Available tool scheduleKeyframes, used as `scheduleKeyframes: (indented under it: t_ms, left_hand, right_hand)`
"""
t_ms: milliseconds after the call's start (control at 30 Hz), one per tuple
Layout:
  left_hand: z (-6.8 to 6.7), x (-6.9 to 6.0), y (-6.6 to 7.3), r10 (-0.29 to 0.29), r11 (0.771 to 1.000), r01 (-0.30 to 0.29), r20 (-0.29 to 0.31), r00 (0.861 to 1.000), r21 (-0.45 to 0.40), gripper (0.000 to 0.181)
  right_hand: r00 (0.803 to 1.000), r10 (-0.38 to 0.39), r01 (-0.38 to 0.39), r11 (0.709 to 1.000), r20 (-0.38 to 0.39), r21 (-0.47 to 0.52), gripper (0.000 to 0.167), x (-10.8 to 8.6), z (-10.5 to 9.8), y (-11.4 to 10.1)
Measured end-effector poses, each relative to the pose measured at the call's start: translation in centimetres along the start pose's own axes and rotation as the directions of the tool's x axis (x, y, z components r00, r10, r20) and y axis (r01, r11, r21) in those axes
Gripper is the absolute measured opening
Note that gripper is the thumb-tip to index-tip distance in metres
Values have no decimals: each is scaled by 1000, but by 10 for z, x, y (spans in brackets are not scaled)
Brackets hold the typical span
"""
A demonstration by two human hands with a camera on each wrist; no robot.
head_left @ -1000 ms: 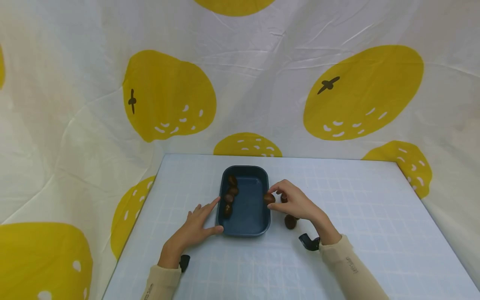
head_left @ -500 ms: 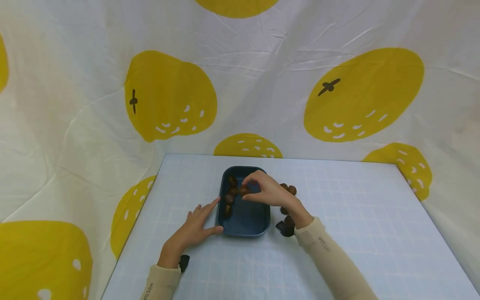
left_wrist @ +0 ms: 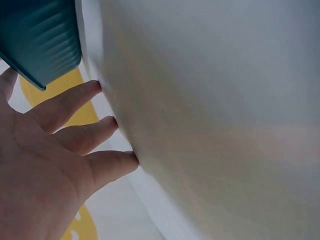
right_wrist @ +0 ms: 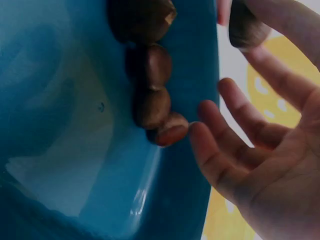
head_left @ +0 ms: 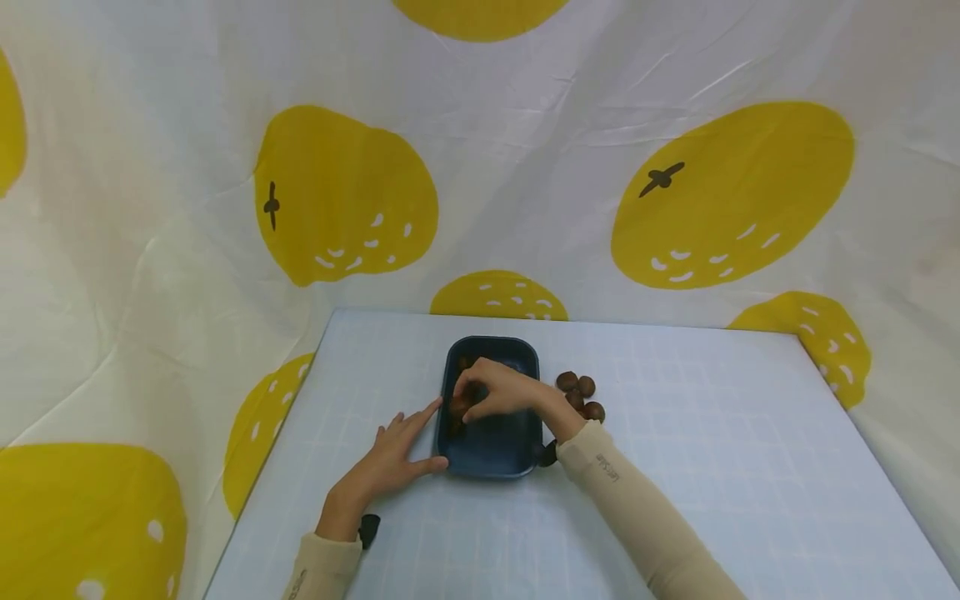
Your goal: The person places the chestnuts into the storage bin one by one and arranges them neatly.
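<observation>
A dark blue tray stands on the table. My right hand reaches over its left side and pinches a chestnut between thumb and finger. Below, several chestnuts lie in a row in the tray along its left wall; in the head view the hand hides most of them. My left hand rests beside the tray with its fingers spread; its index finger and thumb are at the tray's left rim. In the left wrist view three other fingertips touch the table.
Several loose chestnuts lie on the table just right of the tray, partly behind the right forearm. The table has a pale checked cover. Behind it hangs a white cloth printed with yellow fruit.
The right hand has carried its chestnut from the tray's right rim leftward over the tray to the row of chestnuts. The left hand has stayed in place.
</observation>
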State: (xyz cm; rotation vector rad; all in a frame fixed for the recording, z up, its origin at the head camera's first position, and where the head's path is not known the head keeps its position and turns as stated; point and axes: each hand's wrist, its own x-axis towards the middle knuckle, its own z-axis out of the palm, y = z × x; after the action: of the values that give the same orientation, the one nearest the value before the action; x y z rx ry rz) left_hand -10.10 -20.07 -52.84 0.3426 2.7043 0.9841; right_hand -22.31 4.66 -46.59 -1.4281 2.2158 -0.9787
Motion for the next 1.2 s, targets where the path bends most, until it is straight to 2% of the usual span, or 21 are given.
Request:
scheduleKeyframes:
  t_ms: [100, 167, 333, 467, 900, 1200]
  left_hand:
    - [1, -4, -1, -2, 1000, 2, 0, 1000, -6, 93]
    - [2, -5, -2, 3, 1000, -3, -1, 1000, -9, 93]
    - [1, -7, -2, 5, 1000, -5, 4, 1000, -11, 93]
    - [1, -8, -2, 2, 1000, -2, 3, 1000, -10, 93]
    - [0, -2, 0, 30, 1000, -30, 1, 1000, -4, 93]
    - [0, -2, -1, 30, 1000, -30, -9, 1000, 3, 92]
  right_hand:
    - [994, -60, 58, 998, 93, 22, 30, 6, 8, 0]
    - [989, -40, 40, 999, 141, 2, 31, 8, 11, -2]
    - [967, 76, -64, 996, 244, -58, 33, 10, 18, -8]
    - [951, 81, -69, 996, 298, -51, 34, 11, 21, -11]
    - [937, 125, -97, 990, 326, -103, 34, 13, 25, -6]
    - [943, 124, -82, 986, 310, -145, 34, 15, 31, -1]
